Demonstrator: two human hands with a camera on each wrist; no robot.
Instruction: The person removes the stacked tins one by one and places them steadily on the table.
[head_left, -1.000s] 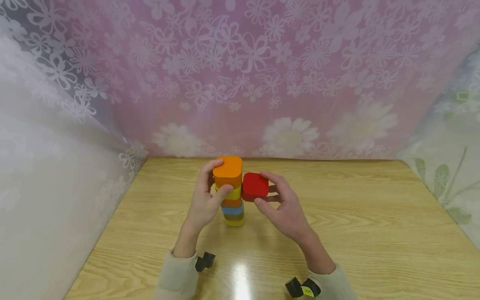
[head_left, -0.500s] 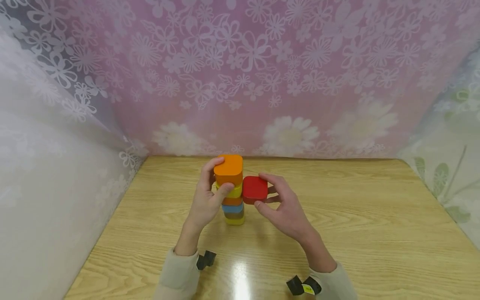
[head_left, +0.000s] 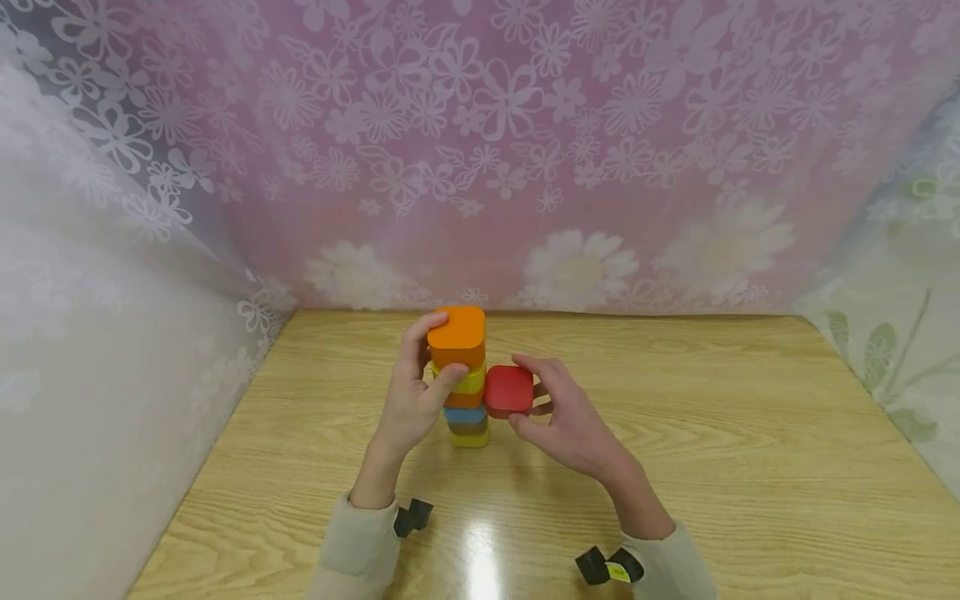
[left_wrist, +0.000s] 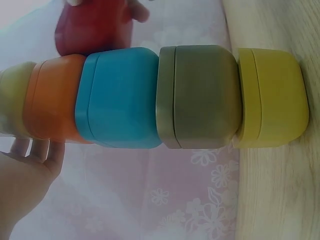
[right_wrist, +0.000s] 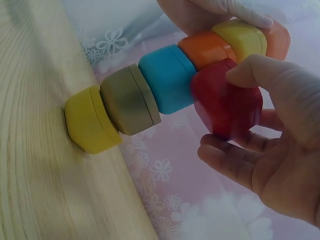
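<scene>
A tower of rounded-square blocks stands upright on the wooden table. From the bottom its colours run yellow (right_wrist: 90, 120), olive-brown (left_wrist: 205, 95), blue (left_wrist: 122, 97), orange (left_wrist: 59, 95), yellow (right_wrist: 242, 37) and a top orange block (head_left: 457, 329). My left hand (head_left: 408, 404) grips the tower's upper part, thumb on the upper yellow block and a fingertip on the top orange block's edge. Beside the tower's right side, my right hand (head_left: 566, 417) holds a red block (head_left: 509, 390) between thumb and fingers. In the head view it seems to touch the tower, well above the table.
The wooden table (head_left: 712, 417) spreads out on both sides of the tower. A pink floral cloth (head_left: 525, 167) hangs behind its far edge, with pale patterned cloths (head_left: 112, 375) at the sides. Black wrist devices (head_left: 412, 518) sit at both sleeves.
My right hand has lowered the red block along the tower's right side, a little nearer to me. The left hand and the tower stay almost still.
</scene>
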